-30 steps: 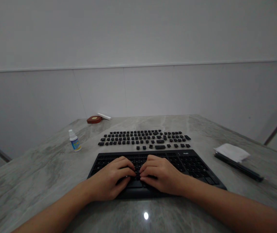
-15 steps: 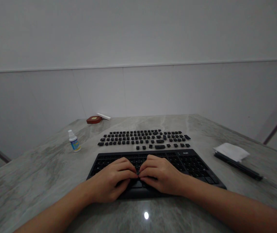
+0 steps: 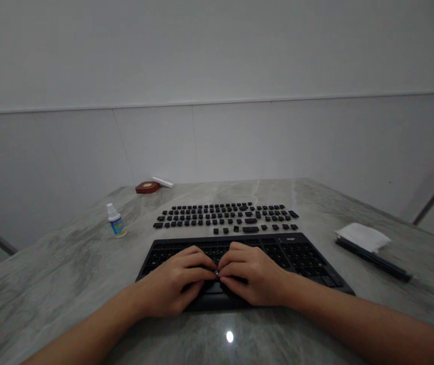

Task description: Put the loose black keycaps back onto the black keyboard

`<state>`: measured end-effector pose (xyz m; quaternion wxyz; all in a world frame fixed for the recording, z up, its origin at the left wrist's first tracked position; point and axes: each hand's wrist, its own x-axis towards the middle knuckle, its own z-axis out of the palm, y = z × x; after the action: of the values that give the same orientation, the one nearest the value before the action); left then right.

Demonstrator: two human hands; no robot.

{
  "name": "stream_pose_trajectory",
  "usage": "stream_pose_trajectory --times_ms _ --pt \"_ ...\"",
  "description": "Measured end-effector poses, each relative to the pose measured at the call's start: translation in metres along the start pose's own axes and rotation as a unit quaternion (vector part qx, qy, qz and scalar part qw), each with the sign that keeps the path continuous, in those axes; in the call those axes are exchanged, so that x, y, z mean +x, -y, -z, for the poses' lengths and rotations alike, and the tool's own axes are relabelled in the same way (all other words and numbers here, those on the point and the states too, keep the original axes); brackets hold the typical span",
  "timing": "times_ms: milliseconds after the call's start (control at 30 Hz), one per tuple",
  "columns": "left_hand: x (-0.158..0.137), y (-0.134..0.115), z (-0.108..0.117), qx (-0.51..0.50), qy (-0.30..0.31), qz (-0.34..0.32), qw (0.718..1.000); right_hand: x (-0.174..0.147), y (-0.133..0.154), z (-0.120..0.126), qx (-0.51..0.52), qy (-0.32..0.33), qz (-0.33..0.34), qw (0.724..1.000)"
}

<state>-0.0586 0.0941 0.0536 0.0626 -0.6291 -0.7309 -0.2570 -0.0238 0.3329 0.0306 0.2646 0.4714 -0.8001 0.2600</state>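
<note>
A black keyboard point(image 3: 217, 303) lies in front of me, many of its key positions stripped of caps. My left hand point(image 3: 179, 281) rests over its middle, fingers drawn together in a pinch. From the other side my right hand point(image 3: 252, 274) does the same, and the fingertips of both almost meet above the lower key rows. Between them shows a tiny dark thing with a glint, too small to name. Beyond the keyboard, loose black keycaps point(image 3: 250, 229) are laid out in rows on the table.
On the left of the grey marbled table point(image 3: 72, 274) stands a small white bottle point(image 3: 117, 223) with a blue label. A reddish-brown box point(image 3: 147, 187) and a white flat piece point(image 3: 162, 182) sit at the back. To the right, a black stick-like tool point(image 3: 372, 258) lies by a white cloth point(image 3: 363, 236).
Both hands stay in place over the keyboard. Their fingertips have parted very slightly, so the small glinting thing between them shows more.
</note>
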Motion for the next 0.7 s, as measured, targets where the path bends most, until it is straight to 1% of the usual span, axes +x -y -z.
stream_pose_trajectory --times_ms 133,267,400,533,700 --pt "0.002 -0.003 0.001 0.022 0.005 -0.009 1.000 0.000 0.003 0.002 -0.017 0.010 0.004 1.000" --pt "0.003 -0.006 0.001 0.039 0.012 -0.004 0.999 0.001 0.005 0.003 -0.027 0.018 0.013 0.999" --pt "0.005 -0.009 -0.004 0.053 0.002 0.004 0.999 0.002 0.004 -0.002 -0.017 0.020 -0.001 1.000" --pt "0.010 -0.016 -0.009 0.069 -0.002 0.008 0.998 0.005 0.005 -0.003 -0.041 0.054 -0.008 0.998" --pt "0.016 -0.017 -0.009 0.059 0.024 0.003 0.998 0.011 0.011 0.003 -0.049 0.119 -0.019 0.992"
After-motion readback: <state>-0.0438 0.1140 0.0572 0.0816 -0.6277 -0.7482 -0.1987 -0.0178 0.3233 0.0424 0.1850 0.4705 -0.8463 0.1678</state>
